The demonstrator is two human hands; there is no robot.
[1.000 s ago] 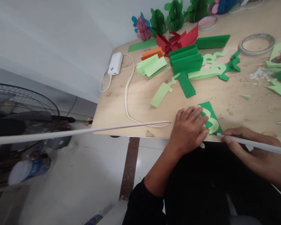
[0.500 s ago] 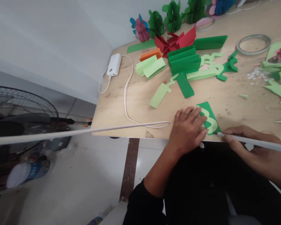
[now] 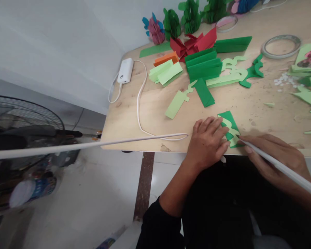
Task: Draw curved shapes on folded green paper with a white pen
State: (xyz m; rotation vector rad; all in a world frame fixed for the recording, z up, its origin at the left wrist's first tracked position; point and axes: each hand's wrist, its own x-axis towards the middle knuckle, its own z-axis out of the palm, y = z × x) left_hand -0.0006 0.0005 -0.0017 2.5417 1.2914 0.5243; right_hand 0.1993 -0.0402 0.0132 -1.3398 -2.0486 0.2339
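My left hand lies loosely spread on the wooden table, touching green paper at its two o'clock; white wall at ten, fan at nine. My right hand pinches a white pen.

We see a pale wood table. On it we find a white box, red paper, folded green papers, a tape ring, tiny white bits, and a green card near our edge.
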